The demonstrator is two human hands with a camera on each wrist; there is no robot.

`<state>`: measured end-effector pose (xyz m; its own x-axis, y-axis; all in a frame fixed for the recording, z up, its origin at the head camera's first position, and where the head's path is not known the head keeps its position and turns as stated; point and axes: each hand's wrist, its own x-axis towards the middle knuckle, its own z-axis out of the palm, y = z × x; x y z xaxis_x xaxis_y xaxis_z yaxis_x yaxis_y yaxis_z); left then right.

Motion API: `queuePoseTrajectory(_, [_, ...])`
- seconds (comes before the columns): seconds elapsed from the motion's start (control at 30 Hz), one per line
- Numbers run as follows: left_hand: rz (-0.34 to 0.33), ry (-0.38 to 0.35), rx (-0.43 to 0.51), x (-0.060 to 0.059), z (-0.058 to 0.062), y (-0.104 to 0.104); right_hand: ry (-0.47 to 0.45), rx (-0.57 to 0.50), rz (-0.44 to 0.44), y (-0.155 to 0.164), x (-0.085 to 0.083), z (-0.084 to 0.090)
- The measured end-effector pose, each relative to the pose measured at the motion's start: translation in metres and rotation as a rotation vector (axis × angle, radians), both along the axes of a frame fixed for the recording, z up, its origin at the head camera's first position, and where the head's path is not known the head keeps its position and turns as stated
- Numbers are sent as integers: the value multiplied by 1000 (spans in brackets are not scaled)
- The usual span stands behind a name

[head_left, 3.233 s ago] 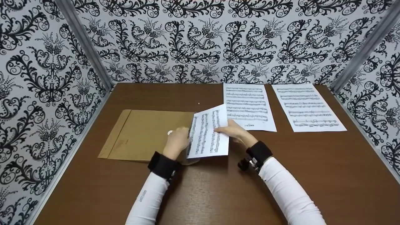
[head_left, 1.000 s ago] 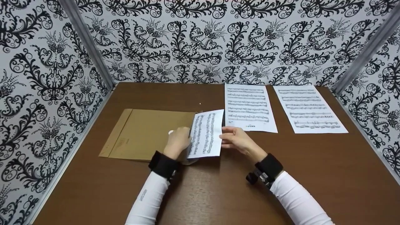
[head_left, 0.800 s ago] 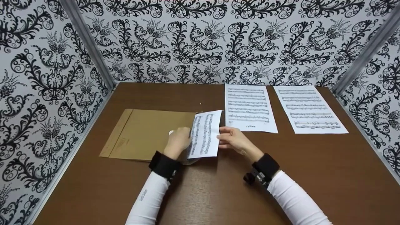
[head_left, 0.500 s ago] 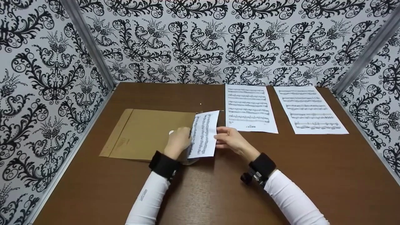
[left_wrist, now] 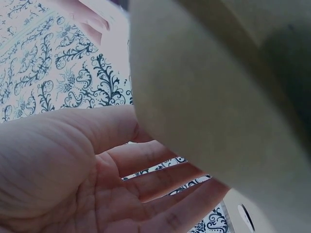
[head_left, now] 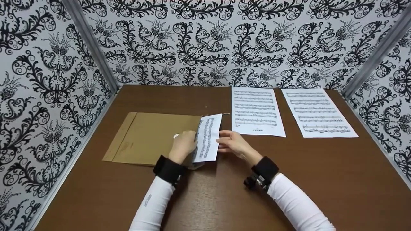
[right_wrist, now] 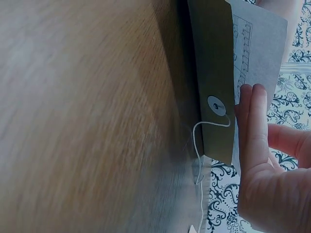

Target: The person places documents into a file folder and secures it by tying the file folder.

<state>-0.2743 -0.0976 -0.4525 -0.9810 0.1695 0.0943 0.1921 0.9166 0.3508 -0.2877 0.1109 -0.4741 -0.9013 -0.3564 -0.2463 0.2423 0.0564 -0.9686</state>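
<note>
A brown envelope lies flat on the brown table, left of centre, its mouth facing right. My left hand holds the mouth open; in the left wrist view its fingers sit under the lifted envelope paper. A sheet of music sticks halfway out of the mouth. At the sheet's right edge is my right hand, whose straight fingers press against that edge with the thumb apart. The right wrist view shows the envelope flap with its white disc and string.
Two more sheets of music lie flat at the back right, one just behind my right hand and one further right. Patterned walls close the table on the left, back and right.
The sheet has slid leftward, deeper into the envelope, with less of it showing. My right hand has followed it to the left. The left hand and the envelope have stayed put.
</note>
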Motion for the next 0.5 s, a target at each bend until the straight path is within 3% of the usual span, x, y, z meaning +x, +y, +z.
queuePoseTrajectory(0.5, [4,1,-5,2,2,0,-20,-13,-6,-13,-1,1])
